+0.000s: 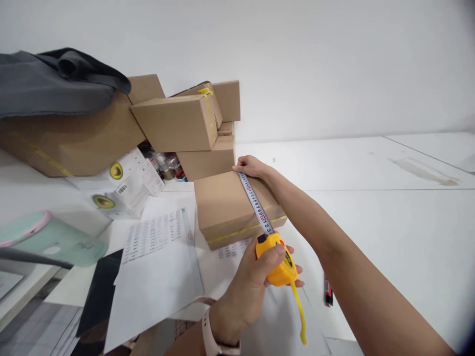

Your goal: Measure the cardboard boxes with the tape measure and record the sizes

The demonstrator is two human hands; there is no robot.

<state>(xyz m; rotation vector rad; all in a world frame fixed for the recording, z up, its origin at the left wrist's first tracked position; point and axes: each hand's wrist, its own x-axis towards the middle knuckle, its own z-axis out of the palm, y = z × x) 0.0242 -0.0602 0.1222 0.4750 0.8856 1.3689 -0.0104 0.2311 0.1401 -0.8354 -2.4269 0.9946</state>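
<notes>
A yellow tape measure (276, 264) sits in my left hand (241, 284), its fingers closed round the case and the thumb on top. The silver blade (255, 201) is drawn out across the top of a closed brown cardboard box (222, 200). At the box's far edge my right hand (251, 165) is closed in a pinch at the blade's end; the tip itself is hidden by the fingers. Yellow tape runs along the near side of the box. A yellow strap dangles from the tape measure's case.
Printed sheets (156, 277) lie left of the box. More cardboard boxes (178, 123) are stacked behind, one under grey cloth (55, 89). White avocado-print cartons (122, 188) and a mint-green container (52, 242) stand left. A red-and-black marker (328, 291) lies by my right forearm.
</notes>
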